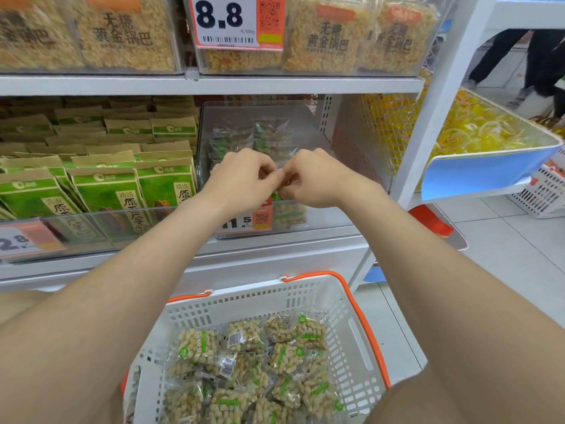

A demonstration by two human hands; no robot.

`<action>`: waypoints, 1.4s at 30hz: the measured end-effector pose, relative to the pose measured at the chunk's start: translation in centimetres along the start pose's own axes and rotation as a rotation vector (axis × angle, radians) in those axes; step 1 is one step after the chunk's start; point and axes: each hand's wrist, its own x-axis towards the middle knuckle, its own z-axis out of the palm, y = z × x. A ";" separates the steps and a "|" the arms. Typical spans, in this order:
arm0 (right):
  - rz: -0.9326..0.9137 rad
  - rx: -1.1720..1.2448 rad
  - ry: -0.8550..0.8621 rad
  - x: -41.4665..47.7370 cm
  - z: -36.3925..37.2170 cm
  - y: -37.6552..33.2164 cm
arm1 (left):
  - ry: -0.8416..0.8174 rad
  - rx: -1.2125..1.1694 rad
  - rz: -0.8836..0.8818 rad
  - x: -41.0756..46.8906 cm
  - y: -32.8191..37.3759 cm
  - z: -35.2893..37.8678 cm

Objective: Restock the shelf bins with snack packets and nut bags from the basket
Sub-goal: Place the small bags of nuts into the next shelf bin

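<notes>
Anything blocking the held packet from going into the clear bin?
Nothing visible. The left hand and right hand pinch the packet over the bin's open top, above its front wall. The packets already inside lie lower, behind the hands.

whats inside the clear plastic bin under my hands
Clear peanut packets with green labels: a stack at the back, one at the front wall. The left hand and right hand hide the middle.

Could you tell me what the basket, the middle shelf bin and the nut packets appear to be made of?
Basket: white moulded plastic, matte, slotted walls, orange handles.
Shelf bin: clear rigid plastic, probably acrylic; glossy, contents show through.
Nut packets: thin clear glossy film, crinkled, peanuts visible.
</notes>
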 end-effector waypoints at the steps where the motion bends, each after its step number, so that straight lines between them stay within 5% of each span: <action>1: 0.004 0.014 -0.001 0.0 0.1 0.2 | -0.023 0.011 0.003 0.0 0.0 0.0; 6: 0.112 0.293 0.033 -0.3 0.5 1.6 | -0.041 0.075 -0.090 0.0 0.5 -0.2; 13: 0.063 0.347 -0.030 -1.4 0.5 1.9 | -0.135 0.182 -0.190 0.2 0.9 -0.5; 23: 0.068 0.057 -0.144 -0.3 -0.4 -0.5 | -0.206 0.350 -0.092 -1.0 1.2 -0.4; 29: 0.089 0.133 -0.061 -1.3 0.8 -0.3 | -0.076 0.363 0.025 -2.5 0.5 0.6; 38: 0.047 0.151 0.640 -5.1 1.1 -1.6 | 0.408 0.324 0.389 -4.9 1.2 0.7; 40: 0.031 0.086 0.559 -5.9 1.6 -1.9 | 0.435 0.344 0.527 -5.9 1.2 0.8; 42: 0.036 0.044 0.296 -6.8 2.8 -2.2 | 0.348 0.354 0.579 -7.1 0.6 1.9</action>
